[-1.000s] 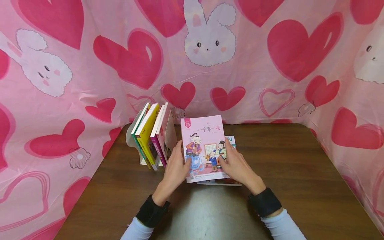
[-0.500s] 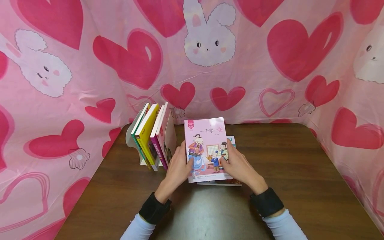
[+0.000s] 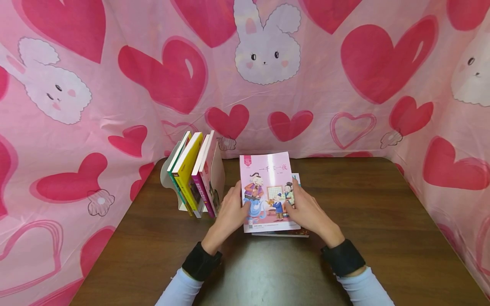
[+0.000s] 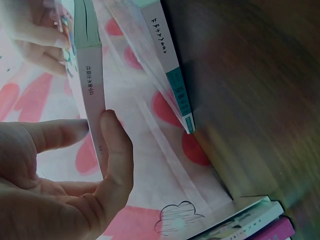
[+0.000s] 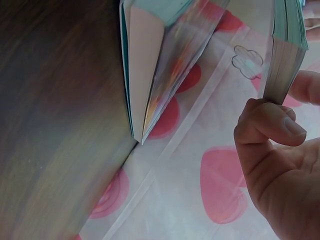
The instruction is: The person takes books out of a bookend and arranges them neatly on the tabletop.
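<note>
Both hands hold a pink picture-covered book (image 3: 268,182), cover facing up, above the table. My left hand (image 3: 230,212) pinches its spine edge, thumb on the cover and fingers beneath; the left wrist view shows the spine (image 4: 92,85) between thumb and fingers. On the opposite side my right hand (image 3: 311,212) grips the page edge (image 5: 285,65) the same way. Under the pink book a second book (image 3: 283,233) lies on the table, mostly hidden. A gap between the two books shows in both wrist views.
Left of the hands, a pale bookend rack (image 3: 220,165) holds several upright books, among them a yellow book (image 3: 187,155) and a purple-spined book (image 3: 203,191). The brown wooden table (image 3: 363,204) is enclosed by a pink heart-and-rabbit curtain (image 3: 321,85).
The pink book and both hands have shifted a little to the right and slightly nearer, over the lower book. The grip stays the same, and the racked books have not moved.
</note>
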The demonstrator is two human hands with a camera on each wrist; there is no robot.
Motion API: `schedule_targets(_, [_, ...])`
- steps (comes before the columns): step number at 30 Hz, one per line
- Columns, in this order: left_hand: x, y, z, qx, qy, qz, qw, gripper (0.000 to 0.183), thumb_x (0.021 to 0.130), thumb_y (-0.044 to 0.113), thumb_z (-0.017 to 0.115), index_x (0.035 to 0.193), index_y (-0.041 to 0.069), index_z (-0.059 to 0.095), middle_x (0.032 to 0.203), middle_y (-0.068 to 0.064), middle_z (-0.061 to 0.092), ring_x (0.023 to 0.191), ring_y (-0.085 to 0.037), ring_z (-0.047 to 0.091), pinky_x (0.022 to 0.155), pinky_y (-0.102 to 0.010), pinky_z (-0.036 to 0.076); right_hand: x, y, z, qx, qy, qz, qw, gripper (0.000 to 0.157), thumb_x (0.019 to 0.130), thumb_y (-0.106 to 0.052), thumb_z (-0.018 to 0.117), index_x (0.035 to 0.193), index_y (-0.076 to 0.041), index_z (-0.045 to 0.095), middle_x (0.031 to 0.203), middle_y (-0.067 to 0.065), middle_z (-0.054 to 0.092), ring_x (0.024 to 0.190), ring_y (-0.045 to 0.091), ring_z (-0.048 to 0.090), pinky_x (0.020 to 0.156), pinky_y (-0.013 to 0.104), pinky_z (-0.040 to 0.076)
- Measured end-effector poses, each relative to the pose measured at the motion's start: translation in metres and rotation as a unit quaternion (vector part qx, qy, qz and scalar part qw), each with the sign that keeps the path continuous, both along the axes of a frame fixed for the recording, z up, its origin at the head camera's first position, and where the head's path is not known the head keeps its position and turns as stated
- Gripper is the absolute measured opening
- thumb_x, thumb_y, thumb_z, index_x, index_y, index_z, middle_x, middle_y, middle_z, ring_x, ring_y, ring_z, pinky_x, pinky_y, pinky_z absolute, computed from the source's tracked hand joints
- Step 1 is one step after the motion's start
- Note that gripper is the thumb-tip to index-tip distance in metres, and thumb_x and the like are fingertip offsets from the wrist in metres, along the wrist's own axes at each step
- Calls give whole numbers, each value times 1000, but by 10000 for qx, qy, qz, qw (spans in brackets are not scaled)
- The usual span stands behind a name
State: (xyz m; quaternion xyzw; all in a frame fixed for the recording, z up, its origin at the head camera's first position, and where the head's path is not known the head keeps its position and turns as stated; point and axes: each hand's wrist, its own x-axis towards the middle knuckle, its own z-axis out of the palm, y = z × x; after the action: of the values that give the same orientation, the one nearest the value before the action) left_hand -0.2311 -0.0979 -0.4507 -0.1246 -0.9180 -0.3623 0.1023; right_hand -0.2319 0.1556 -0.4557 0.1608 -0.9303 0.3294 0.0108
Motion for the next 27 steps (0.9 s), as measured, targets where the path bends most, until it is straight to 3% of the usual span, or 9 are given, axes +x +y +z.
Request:
schedule_targets(9, [-9, 7, -7, -33, -199, -119, 9997, 71, 93, 7, 76, 154, -3, 43, 121, -21, 63, 101, -31, 63, 86, -51, 56, 0, 6, 3, -41, -200, -18, 9998, 87, 100, -17, 68, 159, 16, 14, 160, 36, 33, 141, 47, 46, 112, 65, 38])
schedule_targets(17, [-20, 14, -10, -48, -497, -245, 9985, 69, 93, 9, 77, 152, -4, 45, 117, -19, 62, 97, -30, 61, 85, -49, 55, -2, 11, 6, -111, -219, -72, 9997, 86, 98, -14, 70, 158, 16, 16, 154, 34, 43, 123, 41, 57, 105, 62, 47])
schedule_targets(22, [-21, 15, -14, -126, -792, -288, 9964, 66, 93, 10, 76, 150, -3, 46, 117, -18, 61, 98, -30, 60, 87, -49, 54, -1, 12, 6, -12, -367, -49, 9993, 86, 98, -13, 70, 157, 19, 15, 155, 36, 41, 126, 42, 56, 108, 62, 44])
schedule_targets(27, [-23, 16, -16, -202, -853, -355, 9955, 62, 92, 9, 75, 147, -4, 49, 114, -17, 61, 99, -29, 58, 88, -48, 52, -2, 13, 6, 6, -467, -14, 9989, 87, 98, -13, 70, 156, 21, 15, 156, 37, 39, 128, 42, 54, 110, 63, 42])
